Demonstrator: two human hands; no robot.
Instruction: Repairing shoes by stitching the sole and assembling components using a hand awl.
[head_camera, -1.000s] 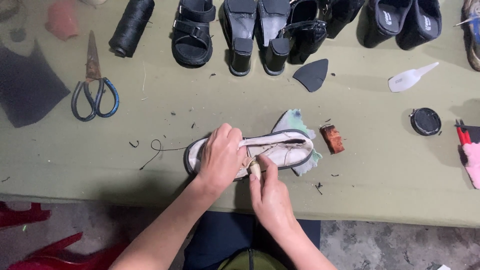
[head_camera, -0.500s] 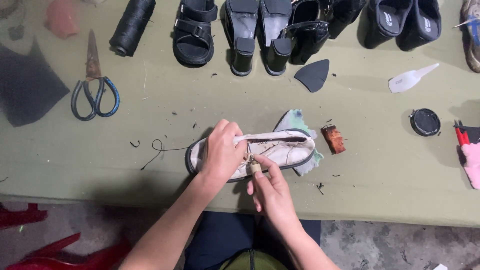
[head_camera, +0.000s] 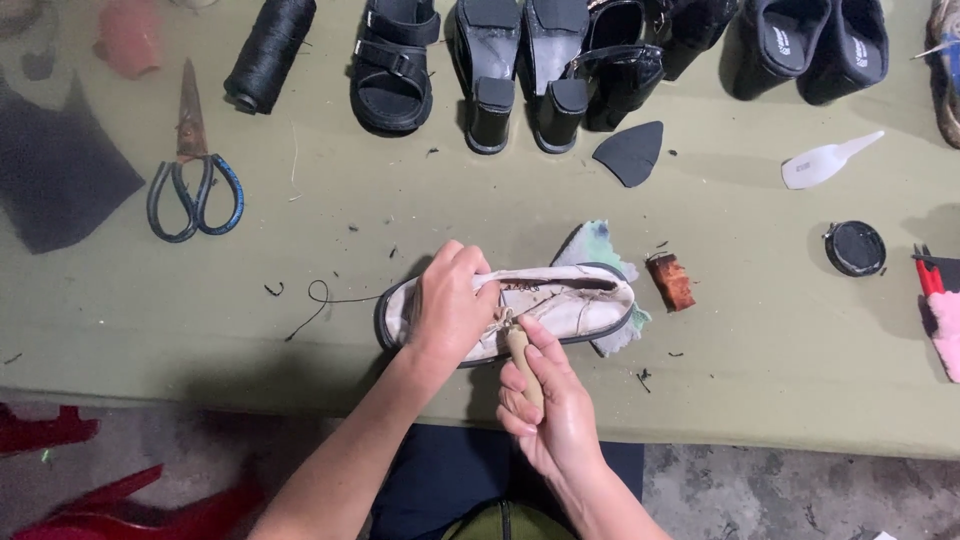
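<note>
Scuffed white shoe (head_camera: 560, 305) on its side, left hand (head_camera: 450, 310) grip clamped on it, right hand (head_camera: 550, 410) grip around wooden-handled tool (head_camera: 522, 360)

Tool tip (head_camera: 508, 322) behind left hand (head_camera: 452, 310)

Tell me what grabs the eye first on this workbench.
At the table's near edge, the left hand presses down on a worn white shoe lying on its side, while the right hand holds a wooden-handled tool against it. Along the far edge runs a row of black shoes, among them a pair of block-heeled shoes. On the left lie blue-handled scissors and a spool of black thread.
</note>
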